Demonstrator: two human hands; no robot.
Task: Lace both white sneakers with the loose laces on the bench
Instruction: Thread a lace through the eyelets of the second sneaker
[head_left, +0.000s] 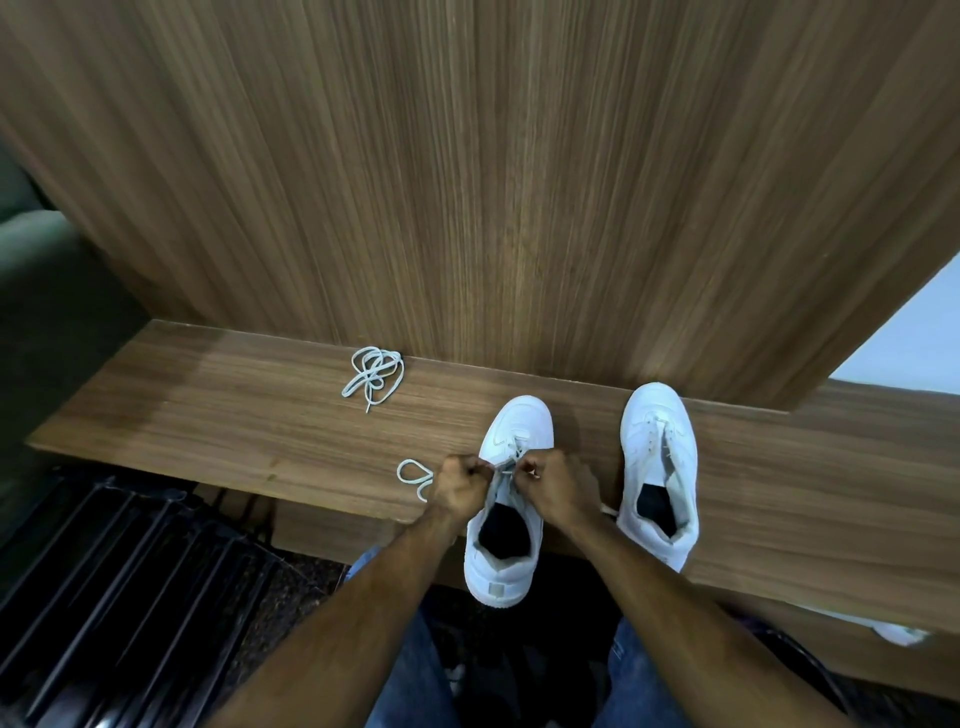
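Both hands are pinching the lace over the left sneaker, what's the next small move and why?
Probably pull both ends snug. The left hand and right hand each pinch the lace at the near sneaker's eyelets, and a slack loop lies on the bench.

Home entryway: wooden bench (208, 410), panelling (467, 182).

**Two hands, fingers curled tight**

Both bare arms reach forward, side by side. The left hand (461, 483) is a fist with its fingers curled in, pinching a lace (415, 475) at the fingertips. The right hand (558, 483) is curled the same way, pinching the lace too. The two sets of fingertips point at each other, close together.
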